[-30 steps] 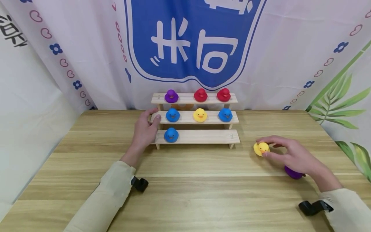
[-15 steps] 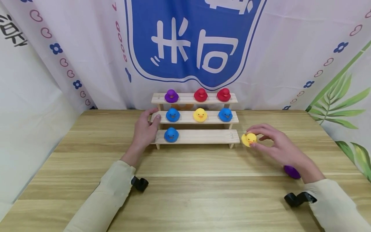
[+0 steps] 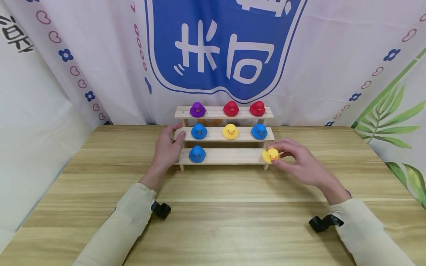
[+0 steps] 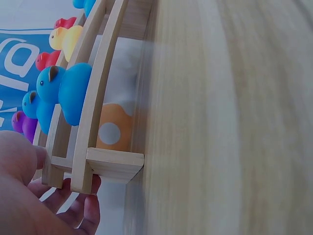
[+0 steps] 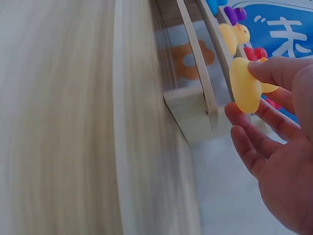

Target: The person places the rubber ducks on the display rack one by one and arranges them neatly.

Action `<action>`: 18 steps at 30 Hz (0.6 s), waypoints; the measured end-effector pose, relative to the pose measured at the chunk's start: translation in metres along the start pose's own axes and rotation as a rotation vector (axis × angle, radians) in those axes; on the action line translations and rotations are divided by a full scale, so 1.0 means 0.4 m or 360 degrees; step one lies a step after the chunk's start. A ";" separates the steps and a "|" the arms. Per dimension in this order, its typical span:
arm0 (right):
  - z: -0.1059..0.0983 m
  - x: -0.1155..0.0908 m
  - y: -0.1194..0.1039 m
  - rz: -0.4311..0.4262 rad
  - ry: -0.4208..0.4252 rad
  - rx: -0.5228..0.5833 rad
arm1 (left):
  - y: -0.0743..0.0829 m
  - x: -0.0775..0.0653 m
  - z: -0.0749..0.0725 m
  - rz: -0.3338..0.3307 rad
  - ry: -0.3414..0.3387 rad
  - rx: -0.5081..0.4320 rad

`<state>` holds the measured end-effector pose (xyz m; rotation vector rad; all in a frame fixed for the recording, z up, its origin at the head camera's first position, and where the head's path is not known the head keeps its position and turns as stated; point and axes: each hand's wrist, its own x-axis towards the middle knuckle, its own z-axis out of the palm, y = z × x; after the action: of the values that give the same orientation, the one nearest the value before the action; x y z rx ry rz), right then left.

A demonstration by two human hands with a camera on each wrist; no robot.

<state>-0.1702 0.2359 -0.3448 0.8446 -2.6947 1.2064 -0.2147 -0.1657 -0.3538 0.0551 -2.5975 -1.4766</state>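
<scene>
A yellow rubber duck (image 3: 271, 156) is pinched between the thumb and fingers of my right hand (image 3: 301, 162), at the right end of the bottom tier. Whether it touches the board I cannot tell. My left hand (image 3: 168, 146) grips the left end of the three-tier wooden stand (image 3: 233, 156), thumb near the middle tier and fingers around the end in the left wrist view. On the bottom tier's left sits a blue duck (image 3: 197, 154). The middle tier bears another blue duck (image 3: 199, 131), a yellow duck (image 3: 230, 131) and a third blue duck (image 3: 259, 131).
Up on the top tier are a purple duck (image 3: 198, 109) and two red ducks, one red duck (image 3: 231, 108) in the middle. Another purple thing (image 3: 348, 193) barely shows behind my right wrist. A printed curtain (image 3: 116, 74) hangs behind the wooden table (image 3: 213, 229).
My right hand has carried the yellow duck leftward from over the table to the bottom tier's right end. The purple duck on the table became mostly hidden by my wrist. My left hand stayed put.
</scene>
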 end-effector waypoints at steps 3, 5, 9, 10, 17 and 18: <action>0.015 0.014 -0.010 0.0011 -0.0014 0.0039 | 0.000 -0.001 -0.001 0.0010 0.0004 0.0007; 0.025 0.021 -0.015 0.0017 -0.0025 0.0059 | 0.000 -0.001 -0.001 0.0017 0.0004 0.0010; 0.041 0.036 -0.029 0.0020 -0.0049 0.0090 | 0.001 -0.002 -0.001 0.0032 0.0001 0.0007; 0.046 0.040 -0.032 0.0018 -0.0056 0.0096 | 0.001 -0.002 0.000 0.0034 0.0002 0.0006; 0.079 0.071 -0.065 0.0026 -0.0092 0.0152 | 0.001 -0.001 -0.002 0.0020 -0.0003 0.0006; 0.083 0.075 -0.067 0.0018 -0.0099 0.0163 | 0.001 -0.001 -0.002 0.0018 -0.0004 0.0007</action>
<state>-0.1768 0.1843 -0.3416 0.8946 -2.7097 1.3527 -0.2140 -0.1663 -0.3531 0.0393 -2.5985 -1.4681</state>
